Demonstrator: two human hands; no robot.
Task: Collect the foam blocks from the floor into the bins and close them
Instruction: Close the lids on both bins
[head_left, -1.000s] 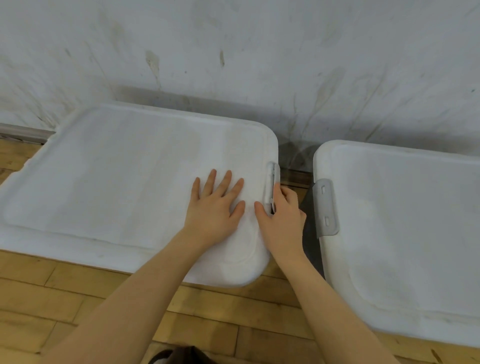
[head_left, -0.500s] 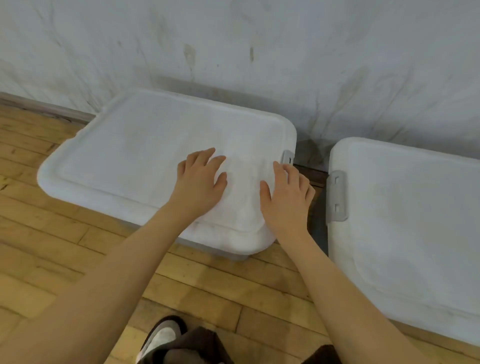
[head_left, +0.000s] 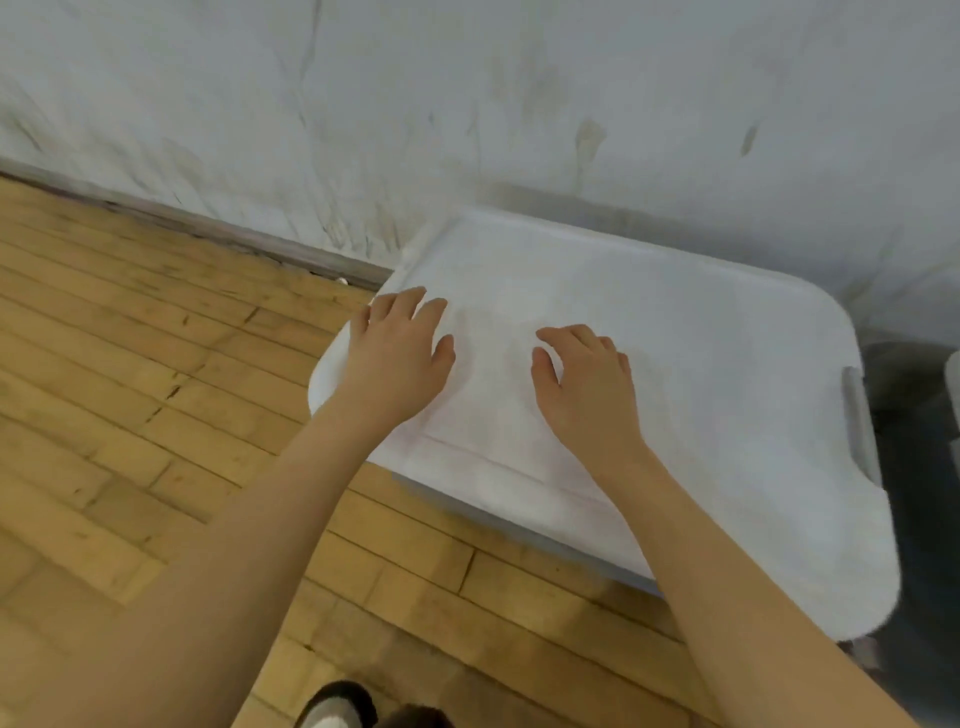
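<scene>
Setting: indoor room, most consistent with a gym or activity hall; exact type cannot be confirmed. Evidence: floor of narrow, yellow-varnished hardwood strips with staggered joints, scratched and scuffed. Wall painted white, heavily marked with dark streaks and smears low down. Grey baseboard runs along the wall–floor junction. Large white lidded plastic storage bin stands on the floor against the wall, grey latch at its right edge. No furniture in view.
</scene>
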